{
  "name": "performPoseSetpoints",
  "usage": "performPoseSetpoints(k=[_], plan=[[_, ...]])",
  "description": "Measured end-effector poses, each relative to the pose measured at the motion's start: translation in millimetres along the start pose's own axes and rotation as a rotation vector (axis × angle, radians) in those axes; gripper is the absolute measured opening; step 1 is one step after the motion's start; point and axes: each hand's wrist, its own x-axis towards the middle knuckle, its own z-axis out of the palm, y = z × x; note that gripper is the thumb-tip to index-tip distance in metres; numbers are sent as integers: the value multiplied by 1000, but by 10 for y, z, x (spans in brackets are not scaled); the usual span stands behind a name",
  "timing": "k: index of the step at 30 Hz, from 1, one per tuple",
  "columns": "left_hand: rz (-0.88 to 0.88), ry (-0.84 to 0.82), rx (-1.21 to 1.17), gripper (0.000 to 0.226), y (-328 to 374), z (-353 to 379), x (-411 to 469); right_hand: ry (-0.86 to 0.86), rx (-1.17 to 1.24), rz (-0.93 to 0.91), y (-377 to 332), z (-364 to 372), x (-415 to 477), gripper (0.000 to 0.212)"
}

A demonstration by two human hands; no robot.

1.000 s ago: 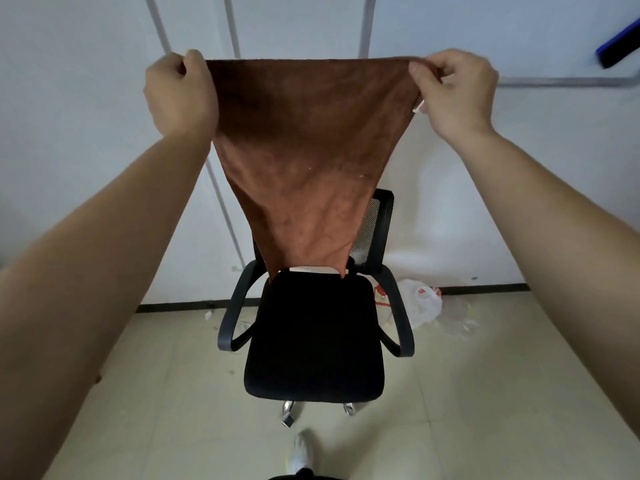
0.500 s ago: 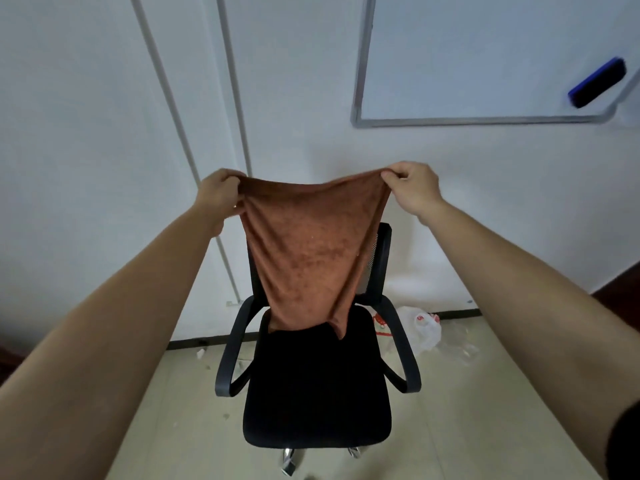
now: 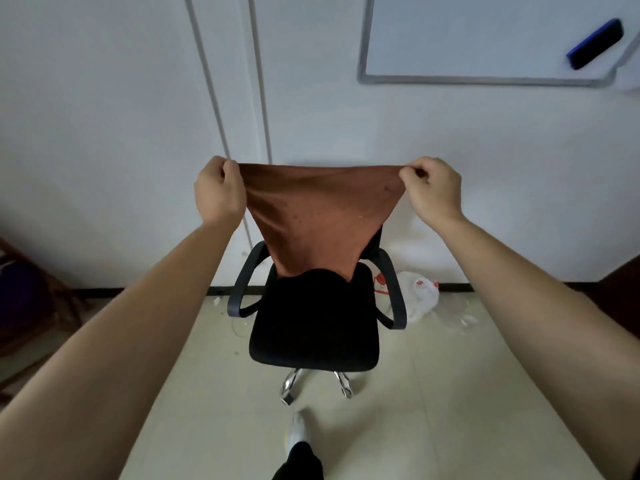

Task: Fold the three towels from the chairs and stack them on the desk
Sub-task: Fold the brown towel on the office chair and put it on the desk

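A brown towel (image 3: 318, 216) hangs stretched in the air above a black office chair (image 3: 313, 327). My left hand (image 3: 218, 190) pinches its top left corner and my right hand (image 3: 433, 188) pinches its top right corner. The top edge is pulled taut between both hands. The cloth narrows downward, and its lower end hangs just over the back of the chair seat, hiding most of the backrest. No other towel and no desk are in view.
The chair stands on a pale tiled floor against a white wall. A white plastic bag (image 3: 417, 297) lies on the floor right of it. A whiteboard (image 3: 485, 39) with a blue eraser (image 3: 594, 43) hangs at upper right. A dark wooden piece of furniture (image 3: 24, 299) stands at left.
My hands spread apart again and pulled the towel's top edge taut after bringing it closer together half a second ago. The view tilted and I stand a little farther from the chair.
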Motion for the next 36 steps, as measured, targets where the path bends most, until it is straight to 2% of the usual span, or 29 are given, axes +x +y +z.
performPoseSetpoints(k=[4,7,10,16,20,23,28,31,36], plan=[[-62,-42,231,29,-641,-182,-953,-165,-114,53,508,5,-953,30],[-173,-116,406,32,-1195,-255,-1590,-315,-206,109,918,112,-1596,21],[-275,-255,571,32,-1672,-324,-2091,-448,-237,174,1295,241,-2145,16],[-471,-494,703,30,-2286,-278,-2531,-644,-298,274,1761,464,-2720,18],[-522,-533,718,26,-2520,-102,-2392,-698,-325,289,1936,717,-2637,21],[-498,-563,717,24,-2698,79,-2142,-706,-336,293,2066,963,-2452,24],[-512,-515,639,33,-3122,569,-1464,-652,-368,299,2247,1565,-1833,27],[-548,-457,604,34,-3389,911,-983,-553,-353,325,2398,2026,-1345,32],[-533,-499,643,36,-3879,1557,-253,-531,-335,403,2779,2833,-690,29]])
